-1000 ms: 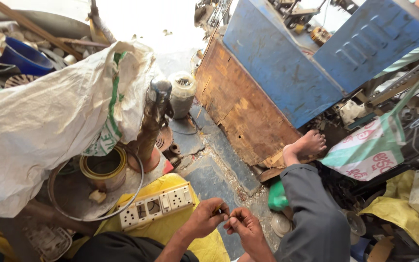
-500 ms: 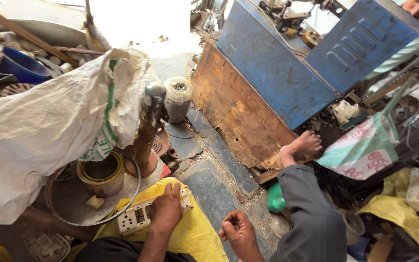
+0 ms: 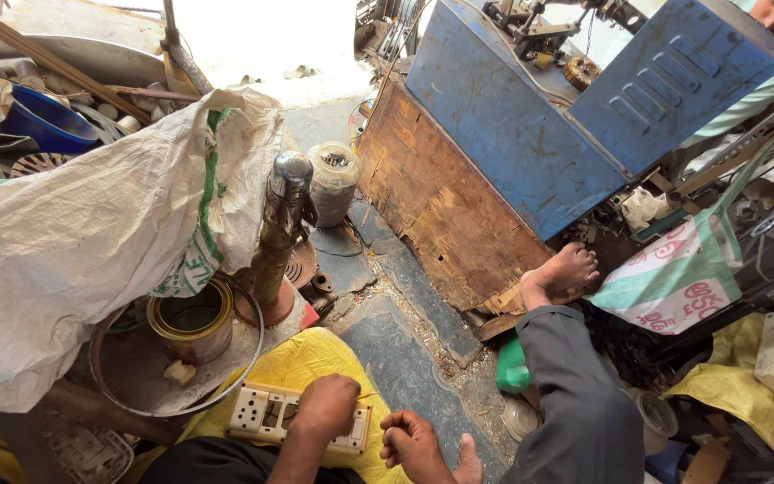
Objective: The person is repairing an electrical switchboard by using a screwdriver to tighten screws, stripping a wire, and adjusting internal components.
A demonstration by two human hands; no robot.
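My left hand rests on top of a cream plastic socket board that lies on a yellow cloth at the bottom of the head view; its fingers are curled over the board's right half. My right hand hovers just right of the board with its fingers closed, and whether a thin wire sits between them cannot be made out. My bare right foot presses against a worn wooden box.
A large white sack fills the left. A yellow tin can sits in a round metal tray beside a rusty metal post. A blue metal machine stands on the wooden box. A glass jar stands behind the post.
Both hands were together over the cloth, working on something small. My left hand has moved left onto the socket board; my right hand has dropped apart from it.
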